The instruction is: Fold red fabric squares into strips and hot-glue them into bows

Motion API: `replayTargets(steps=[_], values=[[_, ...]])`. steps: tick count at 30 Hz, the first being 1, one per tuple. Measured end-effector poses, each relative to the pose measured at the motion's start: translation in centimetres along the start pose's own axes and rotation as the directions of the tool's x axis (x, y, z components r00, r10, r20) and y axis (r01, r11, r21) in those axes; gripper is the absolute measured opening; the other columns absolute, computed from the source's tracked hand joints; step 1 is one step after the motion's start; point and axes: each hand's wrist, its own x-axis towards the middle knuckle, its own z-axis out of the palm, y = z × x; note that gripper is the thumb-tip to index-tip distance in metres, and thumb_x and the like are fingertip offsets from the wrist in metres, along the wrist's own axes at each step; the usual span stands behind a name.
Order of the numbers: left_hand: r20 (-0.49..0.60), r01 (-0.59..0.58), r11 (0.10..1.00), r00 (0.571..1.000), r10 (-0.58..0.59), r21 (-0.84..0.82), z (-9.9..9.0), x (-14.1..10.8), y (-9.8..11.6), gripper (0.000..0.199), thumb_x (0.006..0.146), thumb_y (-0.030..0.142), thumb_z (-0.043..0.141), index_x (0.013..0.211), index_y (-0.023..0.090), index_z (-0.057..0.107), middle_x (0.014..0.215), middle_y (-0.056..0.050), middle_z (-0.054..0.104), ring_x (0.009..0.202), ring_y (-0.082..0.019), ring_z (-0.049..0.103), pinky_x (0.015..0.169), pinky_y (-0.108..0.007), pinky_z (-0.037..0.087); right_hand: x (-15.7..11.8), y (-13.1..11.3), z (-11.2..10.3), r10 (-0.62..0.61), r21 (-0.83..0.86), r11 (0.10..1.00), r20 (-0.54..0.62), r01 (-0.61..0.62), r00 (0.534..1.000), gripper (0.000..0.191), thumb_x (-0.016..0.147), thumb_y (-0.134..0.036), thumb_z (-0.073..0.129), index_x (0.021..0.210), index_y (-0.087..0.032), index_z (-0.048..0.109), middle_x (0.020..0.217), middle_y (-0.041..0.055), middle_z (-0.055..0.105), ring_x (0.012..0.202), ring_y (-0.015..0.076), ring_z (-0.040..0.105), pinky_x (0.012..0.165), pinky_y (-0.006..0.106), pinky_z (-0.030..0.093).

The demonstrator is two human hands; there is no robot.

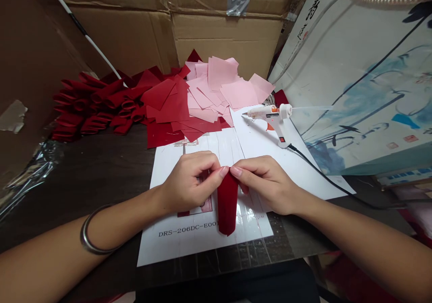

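Between my two hands hangs a piece of dark red fabric (227,204), folded into a long narrow shape. My left hand (194,181) pinches its top edge between thumb and forefinger. Right beside that grip, the thumb and forefinger of my right hand (270,181) pinch the same edge, the thumbs almost touching. Under the hands lie white paper sheets (168,249), one with printed letters and a picture partly covered by my left hand. A white glue gun (273,116) with an orange trigger rests on the paper beyond my right hand.
Loose red squares (168,100) and pink squares (222,78) are heaped at the back. Folded red pieces (94,105) pile up at the back left. Cardboard (226,37) walls the rear, and a painted panel (364,82) stands on the right. The glue gun's black cord (324,172) trails right.
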Motion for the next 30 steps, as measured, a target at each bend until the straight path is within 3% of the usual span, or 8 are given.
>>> replayTargets(steps=[7, 11, 19, 23, 27, 30], values=[[-0.028, 0.037, 0.999, 0.999, -0.037, 0.022, 0.05, -0.02, -0.01, 0.035, 0.091, 0.026, 0.051, 0.057, 0.017, 0.047, 0.050, 0.003, 0.051, 0.043, -0.007, 0.048, 0.044, -0.021, 0.038, 0.14, -0.12, 0.13, -0.001, -0.107, 0.994, -0.038, -0.003, 0.999, 0.041, 0.097, -0.034, 0.045, 0.060, -0.017, 0.046, 0.056, -0.0036, 0.044, 0.054, 0.0091, 0.039, 0.054, 0.026, 0.032], [0.022, 0.085, 0.995, 0.996, -0.084, -0.059, -0.04, -0.07, 0.07, 0.034, 0.094, 0.029, 0.049, 0.062, 0.018, 0.048, 0.043, 0.005, 0.047, 0.039, -0.008, 0.048, 0.045, -0.021, 0.039, 0.18, -0.16, 0.18, -0.026, -0.162, 0.987, -0.059, 0.016, 0.998, 0.041, 0.097, -0.033, 0.045, 0.059, -0.018, 0.045, 0.055, -0.0041, 0.042, 0.053, 0.0088, 0.036, 0.052, 0.026, 0.030], [-0.035, 0.011, 0.999, 0.999, -0.009, 0.044, -0.04, 0.06, -0.11, 0.030, 0.092, 0.025, 0.048, 0.063, 0.017, 0.050, 0.053, 0.002, 0.050, 0.049, -0.010, 0.049, 0.049, -0.022, 0.040, 0.26, -0.06, 0.21, -0.026, -0.197, 0.980, -0.087, 0.008, 0.996, 0.038, 0.096, -0.032, 0.047, 0.061, -0.017, 0.049, 0.056, -0.0034, 0.045, 0.054, 0.0092, 0.039, 0.053, 0.026, 0.032], [-0.030, -0.013, 1.000, 0.999, 0.014, 0.027, -0.11, 0.01, -0.16, 0.027, 0.092, 0.022, 0.049, 0.065, 0.016, 0.052, 0.055, 0.003, 0.052, 0.045, -0.008, 0.049, 0.048, -0.021, 0.040, 0.22, -0.18, 0.26, -0.046, -0.210, 0.978, -0.118, 0.020, 0.992, 0.030, 0.095, -0.030, 0.049, 0.069, -0.016, 0.057, 0.059, -0.0025, 0.050, 0.056, 0.0098, 0.043, 0.054, 0.025, 0.035], [0.079, 0.072, 0.991, 0.995, -0.063, -0.116, -0.10, -0.18, -0.02, 0.030, 0.094, 0.028, 0.050, 0.066, 0.016, 0.051, 0.055, 0.004, 0.053, 0.037, -0.006, 0.050, 0.040, -0.019, 0.037, 0.10, -0.27, 0.22, -0.055, -0.233, 0.972, -0.100, 0.031, 0.993, 0.026, 0.094, -0.028, 0.048, 0.073, -0.016, 0.059, 0.063, -0.0016, 0.054, 0.058, 0.0102, 0.045, 0.056, 0.025, 0.036], [0.141, 0.075, 0.994, 0.988, -0.064, -0.078, -0.06, -0.13, 0.16, 0.034, 0.095, 0.029, 0.048, 0.063, 0.017, 0.050, 0.051, 0.004, 0.051, 0.040, -0.007, 0.049, 0.041, -0.020, 0.038, 0.12, -0.17, 0.16, -0.011, -0.213, 0.977, -0.058, -0.001, 0.998, 0.026, 0.095, -0.029, 0.048, 0.074, -0.017, 0.058, 0.065, -0.0017, 0.053, 0.060, 0.0105, 0.044, 0.057, 0.025, 0.036]])
